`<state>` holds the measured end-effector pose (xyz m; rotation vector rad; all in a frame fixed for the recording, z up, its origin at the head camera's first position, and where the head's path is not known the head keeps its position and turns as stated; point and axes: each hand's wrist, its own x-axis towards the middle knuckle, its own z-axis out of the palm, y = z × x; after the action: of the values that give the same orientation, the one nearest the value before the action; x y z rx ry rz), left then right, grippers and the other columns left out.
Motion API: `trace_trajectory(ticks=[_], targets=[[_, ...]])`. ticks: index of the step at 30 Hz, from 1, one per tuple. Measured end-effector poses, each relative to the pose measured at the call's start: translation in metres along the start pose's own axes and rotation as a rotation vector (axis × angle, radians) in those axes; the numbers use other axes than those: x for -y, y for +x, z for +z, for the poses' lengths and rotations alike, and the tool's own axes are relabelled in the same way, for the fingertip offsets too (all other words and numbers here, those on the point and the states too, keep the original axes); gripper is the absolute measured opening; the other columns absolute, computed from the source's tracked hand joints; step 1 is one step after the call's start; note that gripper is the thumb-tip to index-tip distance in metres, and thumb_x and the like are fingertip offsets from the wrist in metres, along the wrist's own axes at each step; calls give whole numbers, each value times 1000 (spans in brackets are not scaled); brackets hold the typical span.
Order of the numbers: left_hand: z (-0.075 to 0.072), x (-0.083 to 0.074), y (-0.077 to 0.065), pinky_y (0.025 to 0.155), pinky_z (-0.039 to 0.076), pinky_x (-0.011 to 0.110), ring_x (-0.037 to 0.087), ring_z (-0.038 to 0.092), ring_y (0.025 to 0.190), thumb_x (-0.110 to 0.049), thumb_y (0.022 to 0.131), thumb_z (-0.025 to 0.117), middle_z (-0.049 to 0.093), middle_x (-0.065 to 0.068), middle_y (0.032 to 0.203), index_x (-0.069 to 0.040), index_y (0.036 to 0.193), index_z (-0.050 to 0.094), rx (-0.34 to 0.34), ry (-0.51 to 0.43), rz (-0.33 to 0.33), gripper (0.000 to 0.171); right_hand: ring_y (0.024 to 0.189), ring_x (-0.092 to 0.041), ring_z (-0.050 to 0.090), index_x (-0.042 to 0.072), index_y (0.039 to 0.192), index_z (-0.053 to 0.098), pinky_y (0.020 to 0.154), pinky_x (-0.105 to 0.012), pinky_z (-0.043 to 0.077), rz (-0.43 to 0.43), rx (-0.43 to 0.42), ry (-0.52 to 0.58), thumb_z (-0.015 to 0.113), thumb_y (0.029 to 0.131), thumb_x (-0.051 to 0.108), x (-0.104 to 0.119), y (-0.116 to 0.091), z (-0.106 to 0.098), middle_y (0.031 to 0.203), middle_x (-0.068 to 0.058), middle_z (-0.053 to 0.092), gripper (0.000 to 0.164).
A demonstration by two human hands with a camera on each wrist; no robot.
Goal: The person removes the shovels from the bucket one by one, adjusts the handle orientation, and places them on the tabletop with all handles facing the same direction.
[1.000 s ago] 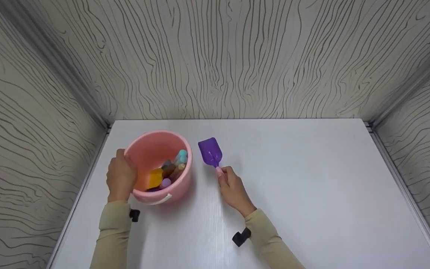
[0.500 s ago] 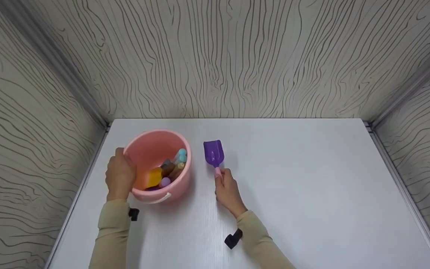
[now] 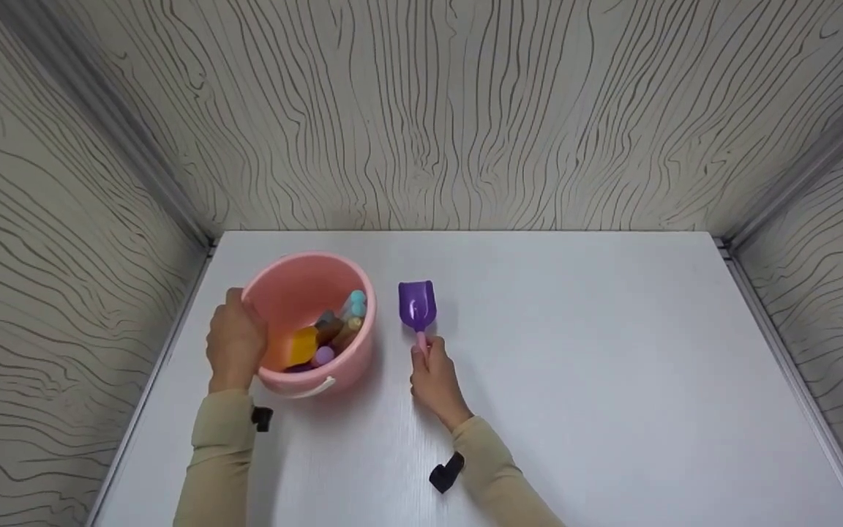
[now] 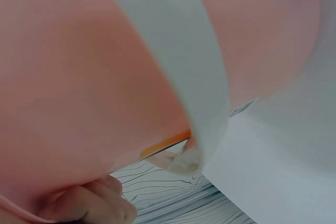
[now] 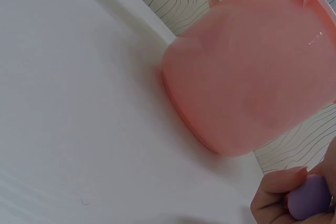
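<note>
On the left of the table a pink bucket stands with its mouth towards me. My left hand grips its left rim. Inside the bucket lie a yellow blade-shaped piece, a light purple knob, light blue round pieces and some brown ones. To the bucket's right, my right hand holds a toy shovel by its pink handle, the purple blade pointing away from me. In the right wrist view, the handle's purple round end shows between the curled fingers.
A white table fills the space, with wood-grain patterned panels rising behind it and at both sides. The bucket's white carrying handle hangs down along its near side. Black wrist mounts sit at both cuffs.
My right hand has moved left and closer to me with the shovel, whose blade has swung from leaning left to pointing straight ahead. The left hand and the bucket have stayed nearly still.
</note>
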<state>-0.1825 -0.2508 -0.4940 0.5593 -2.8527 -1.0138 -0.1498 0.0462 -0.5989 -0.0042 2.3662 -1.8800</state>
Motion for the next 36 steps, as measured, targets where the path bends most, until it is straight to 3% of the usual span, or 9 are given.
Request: trace_trajectory(ticks=[11, 17, 24, 31, 36], targets=[[-1, -1, 1, 82, 63, 57, 40, 69, 92, -24, 116, 39, 65, 28, 122, 1, 141, 48, 5, -10, -15, 37, 63, -13, 51, -7, 131, 44, 58, -28, 44, 64, -20, 63, 41, 114, 14, -7, 1, 10, 78, -1, 49, 26], [0, -3, 0, 86, 61, 61, 44, 69, 96, -25, 116, 39, 65, 29, 122, 2, 142, 48, -11, 4, -11, 38, 60, -10, 50, -8, 134, 41, 54, -24, 44, 82, -32, 96, 41, 114, 11, -7, 1, 15, 76, 0, 48, 27], [1, -1, 0, 87, 62, 58, 41, 67, 96, -26, 117, 40, 64, 27, 124, 1, 144, 47, 25, -5, -34, 39, 59, -9, 47, -9, 135, 37, 53, -23, 43, 133, -13, 203, 39, 114, 9, -9, 3, 17, 81, -2, 47, 28], [2, -2, 0, 89, 62, 56, 39, 68, 99, -31, 117, 41, 64, 25, 126, -1, 144, 47, 33, -21, -60, 41, 62, -10, 48, -9, 133, 38, 54, -24, 44, 140, -1, 183, 38, 115, 10, -11, 4, 16, 86, -4, 48, 26], [1, -2, 0, 86, 63, 55, 40, 70, 97, -30, 117, 40, 65, 26, 124, 0, 143, 48, 18, -14, -40, 40, 62, -12, 48, -8, 133, 36, 55, -26, 45, 129, 11, 183, 39, 115, 10, -10, 3, 17, 86, -4, 47, 26]])
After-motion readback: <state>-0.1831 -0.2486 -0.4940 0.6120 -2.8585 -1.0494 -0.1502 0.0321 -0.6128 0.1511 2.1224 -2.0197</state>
